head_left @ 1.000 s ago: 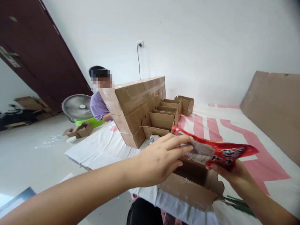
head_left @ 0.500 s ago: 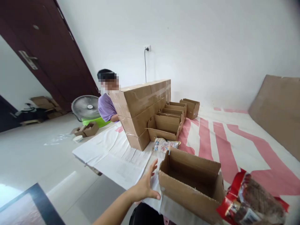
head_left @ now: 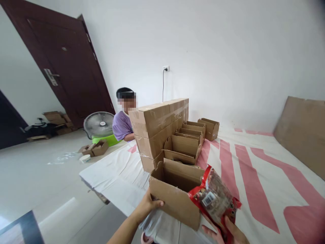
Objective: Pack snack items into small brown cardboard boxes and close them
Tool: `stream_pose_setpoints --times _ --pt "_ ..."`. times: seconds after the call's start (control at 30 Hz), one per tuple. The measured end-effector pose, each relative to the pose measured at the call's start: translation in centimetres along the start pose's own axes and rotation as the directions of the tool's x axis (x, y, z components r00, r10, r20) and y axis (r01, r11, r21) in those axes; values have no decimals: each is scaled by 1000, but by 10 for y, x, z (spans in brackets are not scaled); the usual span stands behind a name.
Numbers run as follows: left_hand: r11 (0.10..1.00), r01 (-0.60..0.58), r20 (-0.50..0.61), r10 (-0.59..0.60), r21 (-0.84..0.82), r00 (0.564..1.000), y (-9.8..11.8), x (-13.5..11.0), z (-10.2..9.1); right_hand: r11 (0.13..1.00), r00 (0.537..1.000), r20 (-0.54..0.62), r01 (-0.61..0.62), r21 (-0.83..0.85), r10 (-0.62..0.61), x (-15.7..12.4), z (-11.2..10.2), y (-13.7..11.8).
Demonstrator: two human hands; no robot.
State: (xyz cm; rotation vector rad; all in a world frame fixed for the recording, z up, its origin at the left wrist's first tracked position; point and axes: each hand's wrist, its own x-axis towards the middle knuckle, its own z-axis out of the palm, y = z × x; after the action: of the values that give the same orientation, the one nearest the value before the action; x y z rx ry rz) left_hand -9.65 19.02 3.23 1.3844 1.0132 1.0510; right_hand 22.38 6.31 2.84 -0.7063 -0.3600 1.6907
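Observation:
An open-topped cardboard box (head_left: 175,206) stands at the near edge of the cloth-covered table. My left hand (head_left: 148,205) grips its near left corner, thumb along the front wall and fingers mostly hidden. A red and clear plastic food packet (head_left: 217,200), with brown contents and a barcode label, is in my right hand (head_left: 231,232), thumb on its front face. The packet is tilted and overlaps the box's right end from my viewpoint. Whether it touches the box I cannot tell. Behind the box, a sliver of another packet (head_left: 194,166) shows.
Several open cardboard boxes (head_left: 182,149) line up beyond, along a stacked wall of taped cartons (head_left: 158,134). A person in a purple top (head_left: 122,125) sits behind that wall, near a floor fan (head_left: 99,123). A cardboard sheet (head_left: 302,135) leans at the right.
My left hand has closed on the box, which now sits further left, covering most of the small packet behind it. My right hand has come into view with the red packet, now raised and further left.

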Motion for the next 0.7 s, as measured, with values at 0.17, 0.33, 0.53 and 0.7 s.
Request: stream_pose_setpoints --times 0.17,0.33,0.53,0.7 --pt "999 -14 -53 12 -48 999 6 26 -13 993 991 78 107 41 -110 41 33 9" --pt "996 -21 -46 17 -87 999 1 42 -20 992 988 91 125 11 -126 60 37 8" --pt "996 -74 -248 59 -52 967 -16 46 -15 994 991 74 114 -4 -113 65 29 7" --pt "959 -176 -415 257 223 873 0 30 -13 977 980 -28 196 -82 -199 47 35 -13"
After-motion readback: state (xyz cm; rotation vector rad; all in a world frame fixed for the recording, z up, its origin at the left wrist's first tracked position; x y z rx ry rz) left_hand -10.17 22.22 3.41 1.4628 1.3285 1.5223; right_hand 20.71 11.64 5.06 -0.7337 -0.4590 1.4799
